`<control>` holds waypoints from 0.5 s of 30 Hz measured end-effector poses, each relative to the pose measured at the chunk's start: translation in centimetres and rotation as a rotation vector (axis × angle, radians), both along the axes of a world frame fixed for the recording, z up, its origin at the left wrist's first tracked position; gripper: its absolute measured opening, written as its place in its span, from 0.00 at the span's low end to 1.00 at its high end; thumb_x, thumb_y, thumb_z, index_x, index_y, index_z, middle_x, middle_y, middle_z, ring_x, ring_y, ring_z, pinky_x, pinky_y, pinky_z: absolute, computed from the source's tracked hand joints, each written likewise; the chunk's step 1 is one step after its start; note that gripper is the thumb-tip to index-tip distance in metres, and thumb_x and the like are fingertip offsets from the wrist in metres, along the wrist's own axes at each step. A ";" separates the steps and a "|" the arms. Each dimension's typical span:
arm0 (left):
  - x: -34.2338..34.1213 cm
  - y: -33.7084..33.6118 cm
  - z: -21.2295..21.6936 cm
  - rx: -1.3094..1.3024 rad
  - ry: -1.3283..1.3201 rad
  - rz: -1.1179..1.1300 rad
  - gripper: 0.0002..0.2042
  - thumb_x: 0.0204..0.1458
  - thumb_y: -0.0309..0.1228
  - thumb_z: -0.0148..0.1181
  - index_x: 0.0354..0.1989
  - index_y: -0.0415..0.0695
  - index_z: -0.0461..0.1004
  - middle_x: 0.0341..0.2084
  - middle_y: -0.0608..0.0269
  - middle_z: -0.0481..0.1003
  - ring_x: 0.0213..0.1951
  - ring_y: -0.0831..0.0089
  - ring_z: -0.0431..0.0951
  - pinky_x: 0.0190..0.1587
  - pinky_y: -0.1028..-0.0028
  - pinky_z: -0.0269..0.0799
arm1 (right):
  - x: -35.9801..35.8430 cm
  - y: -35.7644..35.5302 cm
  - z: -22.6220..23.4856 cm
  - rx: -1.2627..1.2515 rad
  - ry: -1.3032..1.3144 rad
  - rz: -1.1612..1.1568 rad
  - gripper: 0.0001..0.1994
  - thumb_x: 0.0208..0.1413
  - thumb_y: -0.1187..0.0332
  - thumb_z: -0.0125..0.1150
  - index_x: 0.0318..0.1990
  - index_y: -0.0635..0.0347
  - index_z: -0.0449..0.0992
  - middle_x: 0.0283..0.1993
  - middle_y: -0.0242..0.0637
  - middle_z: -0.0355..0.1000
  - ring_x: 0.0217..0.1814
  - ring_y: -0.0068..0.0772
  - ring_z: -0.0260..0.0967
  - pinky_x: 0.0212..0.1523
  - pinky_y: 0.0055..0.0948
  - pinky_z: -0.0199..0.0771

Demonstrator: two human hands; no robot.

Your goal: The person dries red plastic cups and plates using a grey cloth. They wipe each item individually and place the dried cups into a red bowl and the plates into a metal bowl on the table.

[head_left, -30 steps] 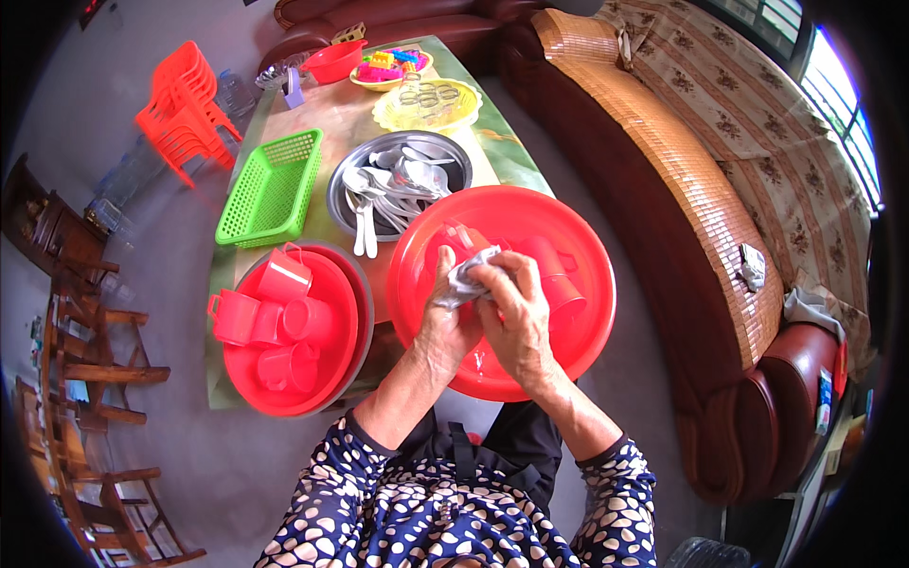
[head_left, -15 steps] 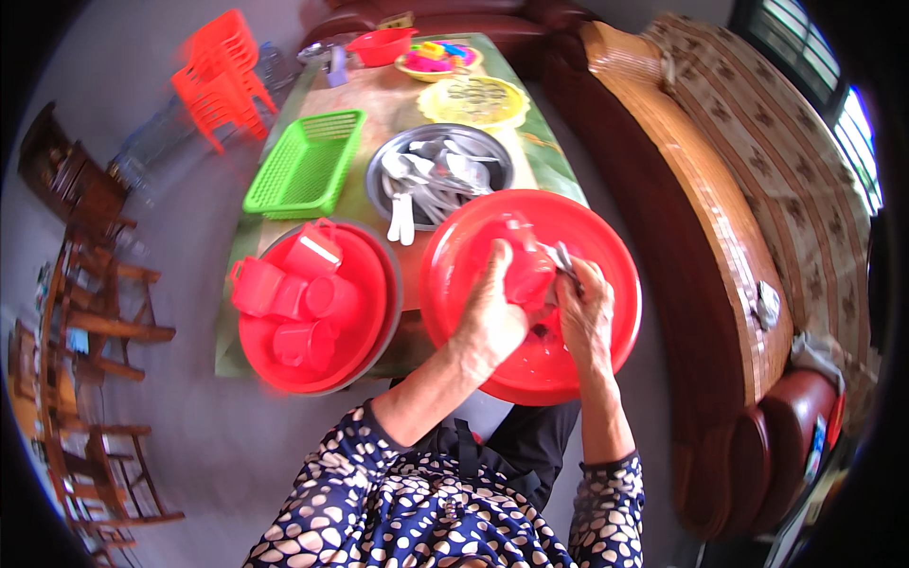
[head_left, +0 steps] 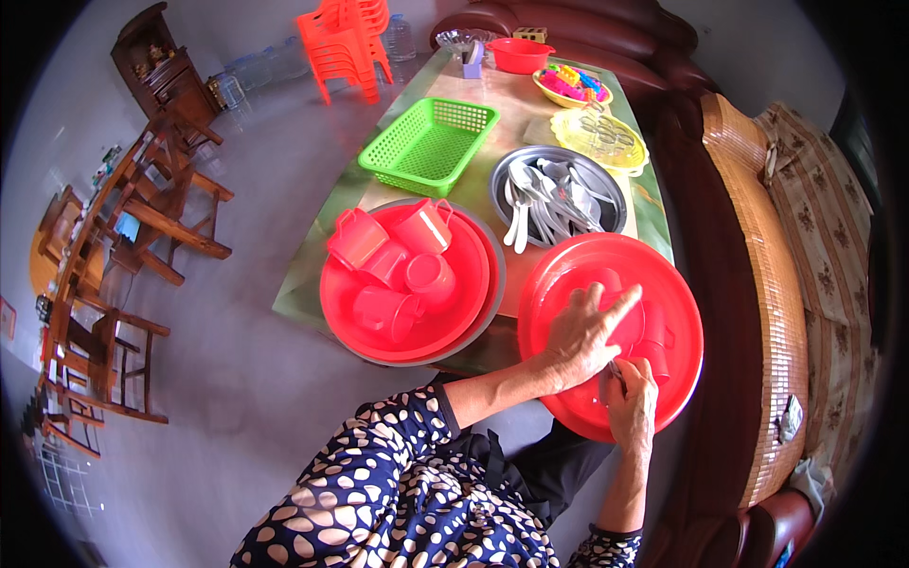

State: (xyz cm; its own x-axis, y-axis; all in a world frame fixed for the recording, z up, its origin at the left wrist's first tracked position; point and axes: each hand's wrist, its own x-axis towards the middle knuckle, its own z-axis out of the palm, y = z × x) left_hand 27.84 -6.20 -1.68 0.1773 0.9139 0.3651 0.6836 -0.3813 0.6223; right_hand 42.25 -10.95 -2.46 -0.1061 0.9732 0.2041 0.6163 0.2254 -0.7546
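Note:
My left hand is over a wide red basin at the table's near right corner, its fingers spread beside red cups lying inside. Close to it, my right hand is closed near the basin's lower side. A small greyish thing shows at its fingertips, too hidden to name. To the left, a second red basin sits within a grey one and holds several red mugs. Behind, a metal bowl is full of pale spoons.
A green plastic basket stands on the table left of the metal bowl. Farther back are a yellow tray, a bowl of colourful toys and a red tub. A sofa runs along the right, wooden chairs at the left.
The view has turned left, shifting everything rightward. My left hand gripped a red cup over the basin; now its fingers are spread and the cups lie low in the basin. My right hand remains closed.

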 end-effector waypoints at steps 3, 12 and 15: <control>0.0 -0.4 -0.9 0.289 0.278 0.001 0.39 0.40 0.28 0.65 0.66 0.58 0.58 0.45 0.51 0.64 0.47 0.53 0.68 0.49 0.61 0.71 | 0.2 -0.3 -0.2 -0.037 -0.088 0.001 0.09 0.49 0.79 0.55 0.38 0.68 0.75 0.33 0.50 0.69 0.35 0.49 0.69 0.38 0.40 0.69; -6.0 -3.0 1.8 0.210 -0.336 0.038 0.38 0.38 0.31 0.74 0.59 0.40 0.60 0.48 0.49 0.68 0.53 0.57 0.69 0.55 0.64 0.66 | 0.7 -0.2 -1.2 -0.056 -0.007 -0.025 0.10 0.48 0.80 0.52 0.39 0.68 0.76 0.35 0.46 0.70 0.35 0.44 0.71 0.38 0.35 0.69; -12.2 -3.7 1.6 0.206 -0.423 0.148 0.36 0.41 0.30 0.72 0.59 0.39 0.60 0.50 0.55 0.68 0.52 0.66 0.70 0.54 0.66 0.68 | 0.5 -0.3 -0.8 -0.156 0.046 -0.031 0.11 0.48 0.81 0.52 0.39 0.68 0.76 0.34 0.46 0.70 0.34 0.43 0.70 0.37 0.34 0.69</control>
